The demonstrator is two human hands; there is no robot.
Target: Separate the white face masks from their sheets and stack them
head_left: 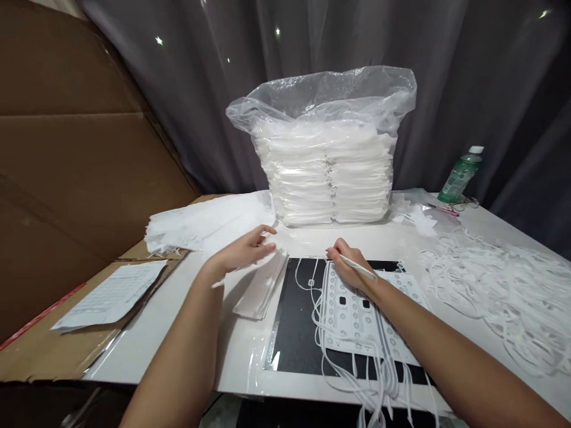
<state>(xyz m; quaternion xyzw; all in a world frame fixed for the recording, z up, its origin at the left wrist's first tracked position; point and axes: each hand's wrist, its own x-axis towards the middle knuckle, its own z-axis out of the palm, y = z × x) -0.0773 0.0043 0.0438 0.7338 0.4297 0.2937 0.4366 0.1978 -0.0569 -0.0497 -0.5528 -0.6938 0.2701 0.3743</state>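
Observation:
My left hand hovers with its fingers apart and nothing in them, near the upper end of a stack of folded white sheets. Over the far part of a black mat, my right hand is closed round a slim white pen-like tool, its dark tip pointing left. Beneath that hand lies a white panel with rows of grey circles and small black squares. White cords run across the panel and hang over the table's front edge. One thin cord carries a small white square piece.
A clear plastic bag packed with white sheets stands at the back. White fabric-like sheets and a printed paper lie left, beside cardboard. Tangled white cords spread right, below a green bottle.

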